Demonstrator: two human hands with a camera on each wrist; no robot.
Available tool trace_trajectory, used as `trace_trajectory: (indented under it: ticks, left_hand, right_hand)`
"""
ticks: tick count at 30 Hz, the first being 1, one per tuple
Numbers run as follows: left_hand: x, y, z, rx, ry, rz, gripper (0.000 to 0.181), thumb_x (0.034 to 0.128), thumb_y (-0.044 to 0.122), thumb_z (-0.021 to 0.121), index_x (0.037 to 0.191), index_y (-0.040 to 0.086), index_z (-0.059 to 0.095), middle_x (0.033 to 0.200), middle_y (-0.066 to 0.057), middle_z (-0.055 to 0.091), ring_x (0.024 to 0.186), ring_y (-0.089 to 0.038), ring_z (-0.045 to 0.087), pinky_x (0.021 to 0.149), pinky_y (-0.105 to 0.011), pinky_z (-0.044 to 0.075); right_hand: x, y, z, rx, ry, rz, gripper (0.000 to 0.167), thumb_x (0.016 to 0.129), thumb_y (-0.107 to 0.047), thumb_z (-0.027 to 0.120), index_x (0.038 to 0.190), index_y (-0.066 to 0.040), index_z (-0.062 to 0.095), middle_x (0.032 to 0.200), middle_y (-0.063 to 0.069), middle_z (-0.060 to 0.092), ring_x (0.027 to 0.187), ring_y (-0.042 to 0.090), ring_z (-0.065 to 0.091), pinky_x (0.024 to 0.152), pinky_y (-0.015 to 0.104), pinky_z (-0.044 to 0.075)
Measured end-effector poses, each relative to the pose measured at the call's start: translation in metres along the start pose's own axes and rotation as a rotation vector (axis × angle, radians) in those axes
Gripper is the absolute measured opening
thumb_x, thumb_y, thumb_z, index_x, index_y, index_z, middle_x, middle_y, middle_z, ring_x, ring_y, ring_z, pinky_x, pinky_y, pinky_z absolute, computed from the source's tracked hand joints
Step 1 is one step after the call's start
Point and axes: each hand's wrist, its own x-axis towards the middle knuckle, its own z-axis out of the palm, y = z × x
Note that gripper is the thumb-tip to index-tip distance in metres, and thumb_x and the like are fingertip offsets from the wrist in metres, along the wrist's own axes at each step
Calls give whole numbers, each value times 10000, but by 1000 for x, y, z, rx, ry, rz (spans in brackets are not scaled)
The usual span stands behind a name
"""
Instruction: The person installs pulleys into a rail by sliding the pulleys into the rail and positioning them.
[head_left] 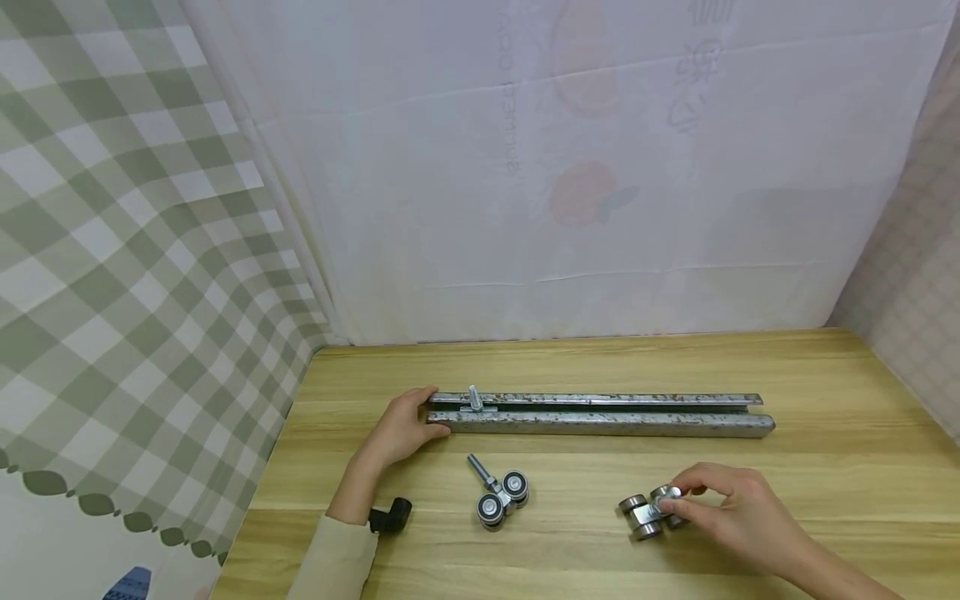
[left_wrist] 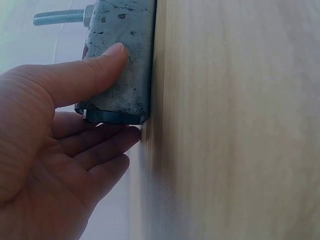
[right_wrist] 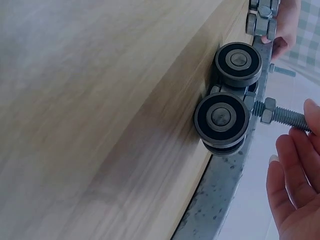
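A spotted grey steel channel rail (head_left: 615,423) lies lengthwise on the table. My left hand (head_left: 401,425) grips its left end, with the thumb (left_wrist: 107,70) pressed on the near side wall. Near that end, a threaded bolt (head_left: 474,397) with a nut stands up out of the slot; what it joins inside is hidden. In my right hand (head_left: 738,508) is a roller trolley (head_left: 643,515), pinched by its threaded bolt (right_wrist: 287,117) between thumb and fingers. Another roller trolley (head_left: 502,498) lies between the hands, its bolt pointing up and left.
The wood-grain table (head_left: 570,558) runs back to a white cloth (head_left: 480,200). A green checked cloth (head_left: 135,208) hangs at the left, and a pale curtain (head_left: 911,275) at the right. A black wrist mount (head_left: 392,517) sits by the left sleeve.
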Motion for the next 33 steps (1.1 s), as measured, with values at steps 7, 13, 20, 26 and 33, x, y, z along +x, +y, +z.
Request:
trace_trajectory:
  ticks: [7, 13, 20, 26, 33]
  left_hand:
    - [0, 0, 0, -11, 0, -14, 755, 867, 200, 888, 1488, -45, 536, 1485, -238, 560, 1422, -416, 477, 1194, -549, 380]
    - [0, 0, 0, -11, 3, -13, 752, 866, 194, 888, 1486, -46, 537, 1481, -236, 563, 1419, -414, 481, 1191, -549, 383]
    - [0, 2, 0, -13, 3, -18, 764, 866, 186, 888, 1497, -47, 526, 1495, -233, 553, 1427, -409, 474, 1194, -544, 381]
    - [0, 1, 1, -16, 3, -20, 763, 866, 179, 887, 1498, -47, 524, 1496, -235, 551, 1428, -410, 473, 1195, -547, 379]
    - [-1, 1, 0, -16, 3, -10, 756, 864, 174, 888, 1492, -48, 530, 1488, -235, 558, 1422, -410, 479, 1195, -547, 379]
  right_hand:
    - [-6, 5, -7, 11, 13, 139, 389, 674, -17, 957, 851, -314, 778, 842, -173, 738, 756, -20, 625, 562, 140, 487]
    - [-8, 9, -14, -1, 19, 190, 373, 699, -4, 943, 843, -304, 776, 830, -173, 739, 732, -20, 620, 555, 143, 476]
    - [-9, 12, -20, -19, 34, 235, 342, 711, -13, 944, 839, -282, 777, 809, -172, 731, 718, -16, 620, 547, 147, 478]
    - [-11, 17, -26, -37, 67, 247, 339, 689, -3, 952, 828, -260, 779, 770, -178, 718, 709, -20, 613, 522, 147, 441]
    - [-13, 23, -31, -57, 84, 295, 300, 691, -4, 951, 827, -215, 788, 767, -179, 713, 716, -35, 608, 479, 156, 415]
